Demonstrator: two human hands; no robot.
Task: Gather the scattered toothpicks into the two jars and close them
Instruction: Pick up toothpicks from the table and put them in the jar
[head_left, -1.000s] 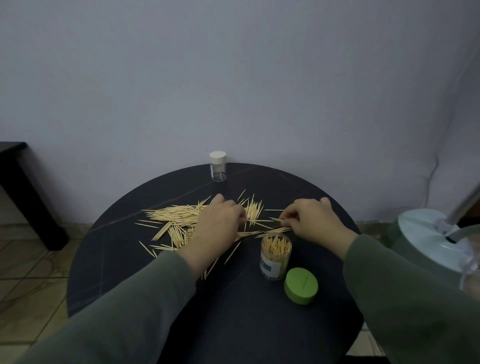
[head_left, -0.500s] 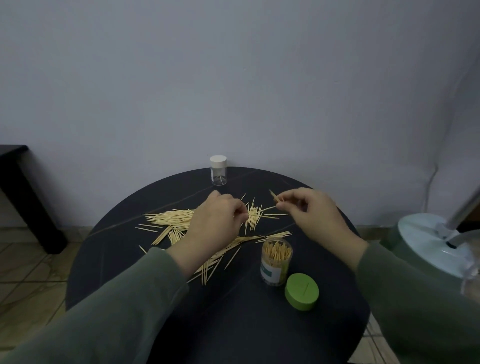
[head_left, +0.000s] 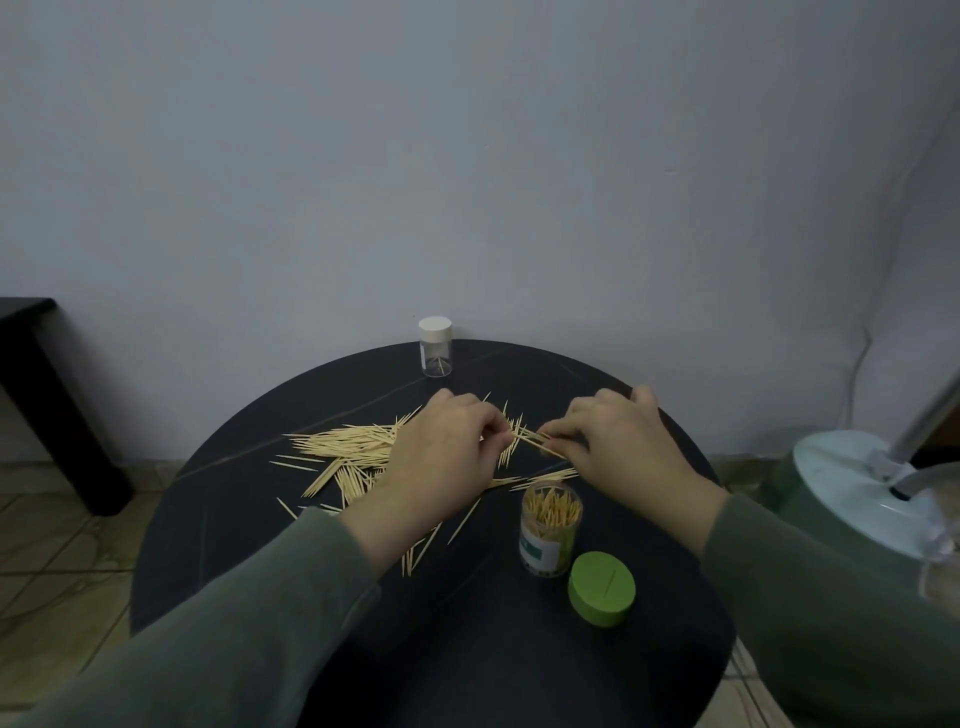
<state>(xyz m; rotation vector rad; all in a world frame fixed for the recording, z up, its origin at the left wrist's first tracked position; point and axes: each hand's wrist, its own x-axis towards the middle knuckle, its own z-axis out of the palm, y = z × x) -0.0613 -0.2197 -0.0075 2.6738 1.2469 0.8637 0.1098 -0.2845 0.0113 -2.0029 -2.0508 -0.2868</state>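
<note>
At the round dark bench (head_left: 270, 551), we are midway through gathering toothpicks. The open jar (head_left: 549, 530), just nearside of our right hand (head_left: 618, 447), already stands packed with sticks, its green lid (head_left: 602, 588) lying off beside it, nearer to us. The second jar, a small clear vial with a white cap (head_left: 435, 347), stands beyond our left hand (head_left: 441, 457) at the far edge of the bench; it is capped and looks nearly empty, with only a stick or two visible inside. Most of the scattered toothpicks (head_left: 343, 447) lie in a loose heap to the outer side of the left grip and under the left wrist, with a few strays between the grips and the open jar. We judge the task well short of done: the bulk of the sticks is to be collected, the vial opened and filled, both jars closed.

Both forearms, in green sleeves, reach forward across the bench, with the backs of the hands up and the knuckles arched. The two grips meet over a small bundle of toothpicks (head_left: 530, 440): the right grip is narrow, thumb and fingertips pinching one end of the bundle, and the left grip, fingers curled, pinches at the other end. The sticks lie slanted between them, low over the bench.
</note>
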